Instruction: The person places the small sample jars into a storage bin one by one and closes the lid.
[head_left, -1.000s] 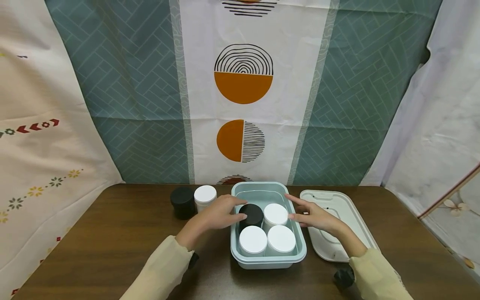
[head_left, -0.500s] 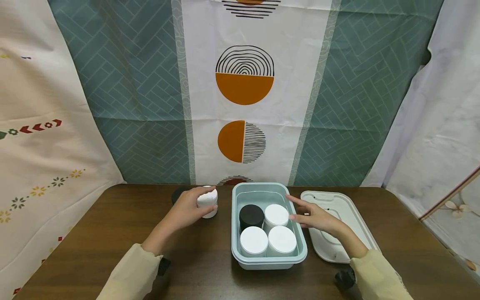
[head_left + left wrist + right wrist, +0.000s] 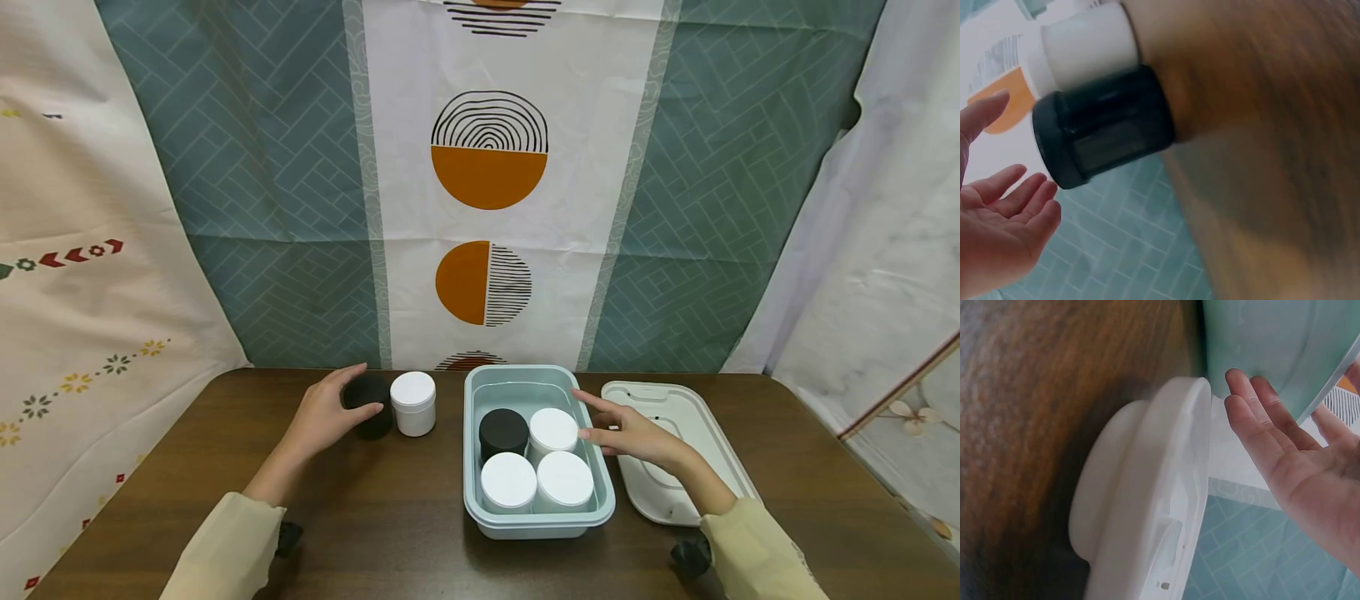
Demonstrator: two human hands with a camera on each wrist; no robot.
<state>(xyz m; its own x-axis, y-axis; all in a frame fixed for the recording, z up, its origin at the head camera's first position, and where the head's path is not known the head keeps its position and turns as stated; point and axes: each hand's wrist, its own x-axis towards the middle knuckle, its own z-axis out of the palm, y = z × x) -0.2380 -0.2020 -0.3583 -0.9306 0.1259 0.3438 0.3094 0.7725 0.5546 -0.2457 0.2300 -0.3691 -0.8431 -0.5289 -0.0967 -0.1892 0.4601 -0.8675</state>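
We bring our left hand (image 3: 322,410) round the black jar (image 3: 369,405) left of the bin (image 3: 537,521), fingers open, nothing held. We should grip low. Right hand (image 3: 626,433) rests open on the bin.

Dark wood table (image 3: 405,517), lower frame. On it: black jar (image 3: 370,406) touching white jar (image 3: 414,402) at centre-left, teal bin (image 3: 537,521) centre, white lid (image 3: 675,450) right.
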